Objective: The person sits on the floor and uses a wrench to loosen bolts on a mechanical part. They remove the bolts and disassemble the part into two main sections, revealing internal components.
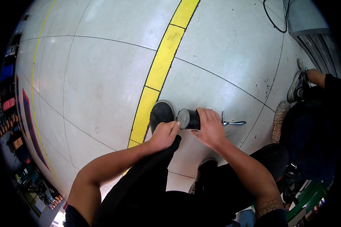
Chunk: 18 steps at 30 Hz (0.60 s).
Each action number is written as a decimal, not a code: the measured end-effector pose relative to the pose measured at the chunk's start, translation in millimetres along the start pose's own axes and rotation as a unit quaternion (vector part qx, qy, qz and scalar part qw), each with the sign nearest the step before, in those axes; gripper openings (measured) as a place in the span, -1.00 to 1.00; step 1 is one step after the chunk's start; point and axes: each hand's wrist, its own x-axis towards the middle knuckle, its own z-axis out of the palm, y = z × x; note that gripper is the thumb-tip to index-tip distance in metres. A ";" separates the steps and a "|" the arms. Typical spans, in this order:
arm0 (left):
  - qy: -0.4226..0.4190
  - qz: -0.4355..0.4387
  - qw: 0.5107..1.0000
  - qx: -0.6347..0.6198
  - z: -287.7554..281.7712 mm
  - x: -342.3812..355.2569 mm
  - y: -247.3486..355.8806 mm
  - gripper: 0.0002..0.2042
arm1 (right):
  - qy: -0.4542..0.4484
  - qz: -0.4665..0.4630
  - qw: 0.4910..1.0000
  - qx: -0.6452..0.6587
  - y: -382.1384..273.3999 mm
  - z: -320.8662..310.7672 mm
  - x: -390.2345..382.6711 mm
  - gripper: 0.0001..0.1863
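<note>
My right hand (210, 126) is wrapped around a short black cylinder (193, 120) with a round grey end face, tilted on its side above the floor. The grey end points left, toward my other hand. My left hand (165, 135) is closed, its thumb and finger pinched at the lower edge of that end face; whatever they grip is too small to make out. Just right of my right hand, a shiny metal hand tool (233, 122) with a short crossbar and a flat handle lies on the floor.
My black shoe (162, 113) stands beside the yellow floor stripe (159, 72). At the right another person's shoes (297, 86) and dark clothes are close by. A grey metal cabinet (310, 22) and a black cable (271, 22) are far right. Shelves with goods (9, 102) line the left.
</note>
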 end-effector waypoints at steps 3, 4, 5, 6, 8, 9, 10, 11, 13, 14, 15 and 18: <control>0.004 -0.038 0.999 -0.018 -0.9 -0.5 1.0 -0.69 | -0.001 0.004 1.000 0.003 -1.4 0.0 0.2 -0.08; 0.011 -0.024 1.000 0.001 -1.9 -0.1 0.8 -0.70 | 0.002 0.002 1.000 0.004 -2.3 -0.9 1.1 -0.08; 0.033 0.032 0.998 0.051 -4.3 0.1 -0.2 -0.73 | 0.003 0.002 1.000 0.004 -2.6 -1.6 0.9 -0.08; 0.049 0.083 0.992 0.082 -5.3 0.9 0.4 -0.75 | 0.005 0.001 1.000 0.005 -2.6 -2.3 1.2 -0.08; 0.079 0.178 0.972 0.129 -8.3 2.0 4.7 -0.80 | 0.005 0.002 1.000 0.006 -3.9 -3.3 0.9 -0.08; 0.081 0.205 0.966 0.135 -9.1 3.0 5.3 -0.81 | 0.004 0.002 1.000 0.006 -3.7 -3.7 0.3 -0.07; 0.083 0.231 0.959 0.140 -10.1 3.3 5.6 -0.82 | 0.001 0.000 1.000 0.006 -2.7 -3.3 -0.3 -0.07; 0.076 0.239 0.958 0.138 -10.2 4.3 3.7 -0.83 | 0.001 -0.003 1.000 0.005 -2.6 -3.2 -0.7 -0.07; 0.053 0.199 0.970 0.126 -7.9 2.9 -0.3 -0.83 | 0.002 -0.008 1.000 0.002 -2.7 -3.7 -0.6 -0.06; 0.037 0.152 0.981 0.116 -4.8 -1.1 -1.7 -0.82 | 0.003 -0.010 1.000 0.001 -2.6 -3.4 -0.7 -0.06; 0.022 0.107 0.989 0.104 -2.8 -3.1 -2.2 -0.81 | 0.004 -0.012 1.000 0.000 -2.6 -3.2 -0.7 -0.06; -0.019 0.009 0.996 0.083 1.4 -3.2 -0.6 -0.80 | 0.005 -0.010 1.000 -0.001 -1.0 -2.1 -1.7 -0.05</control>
